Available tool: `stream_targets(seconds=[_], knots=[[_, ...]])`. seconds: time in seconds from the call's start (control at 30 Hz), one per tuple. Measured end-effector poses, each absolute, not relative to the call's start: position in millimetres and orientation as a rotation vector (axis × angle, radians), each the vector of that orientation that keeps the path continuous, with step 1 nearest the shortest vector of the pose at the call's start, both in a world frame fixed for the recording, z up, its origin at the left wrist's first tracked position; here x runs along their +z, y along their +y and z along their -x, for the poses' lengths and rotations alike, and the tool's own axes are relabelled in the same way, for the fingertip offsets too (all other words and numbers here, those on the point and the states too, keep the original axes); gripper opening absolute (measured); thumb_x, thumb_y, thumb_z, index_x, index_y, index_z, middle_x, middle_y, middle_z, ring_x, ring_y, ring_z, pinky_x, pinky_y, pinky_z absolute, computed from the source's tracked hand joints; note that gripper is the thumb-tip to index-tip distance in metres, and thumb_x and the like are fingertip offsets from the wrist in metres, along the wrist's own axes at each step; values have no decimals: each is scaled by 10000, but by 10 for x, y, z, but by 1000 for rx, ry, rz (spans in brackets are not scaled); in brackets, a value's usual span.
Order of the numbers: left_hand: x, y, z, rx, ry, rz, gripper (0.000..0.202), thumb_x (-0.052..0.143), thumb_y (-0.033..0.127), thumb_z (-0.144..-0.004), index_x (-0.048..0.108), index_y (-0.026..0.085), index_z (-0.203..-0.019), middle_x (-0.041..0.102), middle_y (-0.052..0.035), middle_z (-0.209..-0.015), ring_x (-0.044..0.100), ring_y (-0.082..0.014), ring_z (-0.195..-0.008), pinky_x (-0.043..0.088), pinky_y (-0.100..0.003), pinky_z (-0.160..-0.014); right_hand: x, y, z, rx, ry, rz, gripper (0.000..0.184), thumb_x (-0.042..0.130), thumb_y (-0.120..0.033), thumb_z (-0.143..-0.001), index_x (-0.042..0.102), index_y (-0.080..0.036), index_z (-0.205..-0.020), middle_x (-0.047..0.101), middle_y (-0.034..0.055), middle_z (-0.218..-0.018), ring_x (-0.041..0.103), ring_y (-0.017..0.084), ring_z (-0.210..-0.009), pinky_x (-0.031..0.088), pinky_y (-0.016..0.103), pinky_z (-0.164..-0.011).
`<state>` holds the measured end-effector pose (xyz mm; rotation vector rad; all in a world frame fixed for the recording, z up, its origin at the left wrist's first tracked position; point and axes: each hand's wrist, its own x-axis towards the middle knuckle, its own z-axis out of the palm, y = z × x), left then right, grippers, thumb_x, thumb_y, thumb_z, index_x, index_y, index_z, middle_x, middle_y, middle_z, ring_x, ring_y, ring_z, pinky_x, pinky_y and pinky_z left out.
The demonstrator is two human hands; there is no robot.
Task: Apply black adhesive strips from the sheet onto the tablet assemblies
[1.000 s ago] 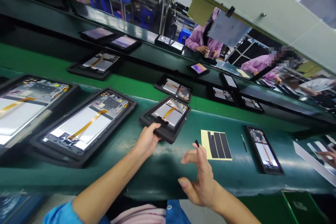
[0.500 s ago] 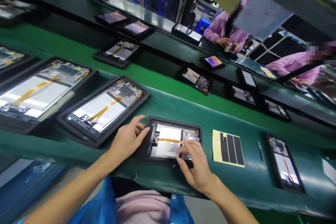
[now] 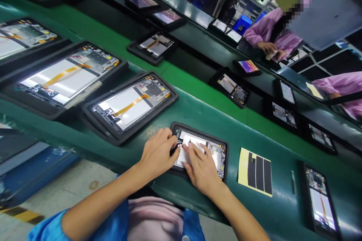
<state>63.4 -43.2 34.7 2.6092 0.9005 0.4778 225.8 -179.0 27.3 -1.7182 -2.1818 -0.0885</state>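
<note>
Near the green worktop's (image 3: 205, 115) front edge lies an opened tablet (image 3: 217, 159); the left hand (image 3: 160, 151) curls at its left end, grip unclear; the right hand (image 3: 202, 168) spreads fingers over it.

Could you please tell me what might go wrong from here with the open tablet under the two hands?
The right hand is over the open tablet's exposed insides, so pressing too hard might damage them. The left hand is at the end with small dark parts, which a careless tug could disturb. The yellow sheet with black strips lies close beside the black holder, so a sideways nudge might shift it.
</note>
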Motion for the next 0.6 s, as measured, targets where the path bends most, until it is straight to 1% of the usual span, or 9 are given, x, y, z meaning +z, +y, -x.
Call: stream_targets(seconds=[0.17,0.23,0.3,0.4,0.5,0.53,0.6], knots=[[347,-440,-694,466,917,-2631,130,613,268,-896,616,215,-778,565,-51,-895,529,-223,-835,453,-337,-668,291,-1802,-2267,-84,-2220,1698,780,445,-188,-1039,-5,-46,-1661,667,151,-1413,589,334,-1335,463,556,-1074],[323,-437,-675,496,906,-2604,118,584,234,-901,624,214,-792,574,-49,-903,539,-216,-848,450,-322,-657,298,-1800,-2266,-81,-2246,1683,783,440,-200,-1041,-13,-37,-1659,659,158,-1422,574,345,-1350,457,566,-1075],[294,-437,-618,562,851,-2574,132,542,195,-914,640,209,-826,595,-49,-923,554,-208,-870,464,-315,-685,305,-1799,-2264,-81,-2266,1669,787,436,-207,-1044,-25,-23,-1654,649,170,-1431,566,351,-1356,456,572,-1073],[265,-456,-481,663,683,-2609,199,507,185,-948,703,203,-978,640,-76,-1040,562,-220,-926,477,-345,-776,311,-1797,-2262,-61,-2283,1662,795,436,-210,-1045,-41,4,-1645,633,185,-1446,561,360,-1358,456,583,-1070],[261,-497,-357,649,564,-2755,303,531,211,-961,710,235,-1205,652,-106,-1212,558,-267,-1022,454,-380,-795,308,-1796,-2267,-17,-2272,1651,809,439,-202,-1044,-67,9,-1638,634,183,-1446,550,345,-1375,456,578,-1083],[262,-511,-331,627,557,-2801,328,545,218,-961,702,246,-1248,653,-109,-1244,557,-280,-1050,447,-385,-795,304,-1796,-2270,-6,-2262,1646,808,436,-202,-1047,-76,6,-1637,635,183,-1445,546,335,-1383,457,572,-1087],[262,-536,-307,583,566,-2867,341,569,238,-962,697,250,-1278,664,-106,-1262,560,-291,-1072,436,-391,-797,298,-1799,-2277,14,-2235,1637,795,419,-210,-1060,-86,-4,-1638,635,185,-1445,538,315,-1398,456,561,-1094]])
